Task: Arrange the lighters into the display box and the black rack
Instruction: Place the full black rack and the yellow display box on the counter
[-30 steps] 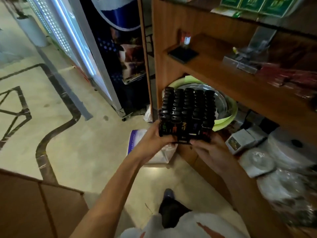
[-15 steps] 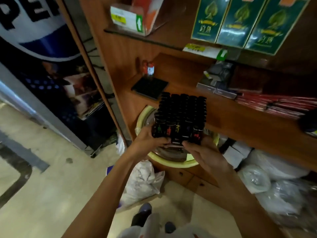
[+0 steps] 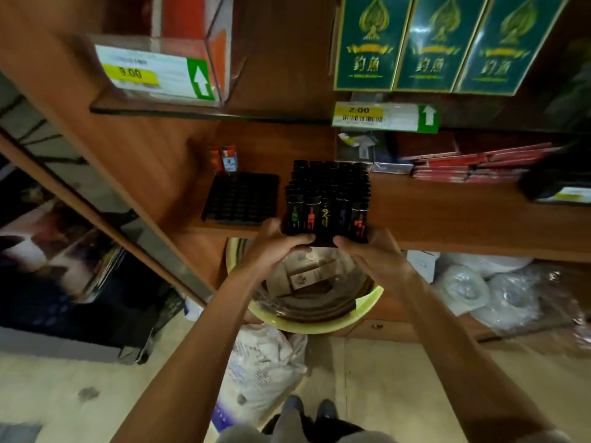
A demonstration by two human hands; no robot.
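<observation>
my left hand (image 3: pixel 275 247) + right hand (image 3: pixel 372 255) clamped on lighter tray (image 3: pixel 329 193) near corners, at shelf (image 3: pixel 454 219) front edge, 12 o'clock | black rack (image 3: pixel 241 198) just beside tray, 9 o'clock | left hand nearer

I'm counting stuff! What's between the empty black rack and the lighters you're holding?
Nothing: the head view shows only a thin strip of bare wooden shelf between the black rack and the lighters.

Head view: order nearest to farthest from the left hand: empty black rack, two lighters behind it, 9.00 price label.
1. empty black rack, on the shelf, beyond the left hand.
2. two lighters, standing at the rack's far edge.
3. 9.00 price label, high up, far left.
</observation>
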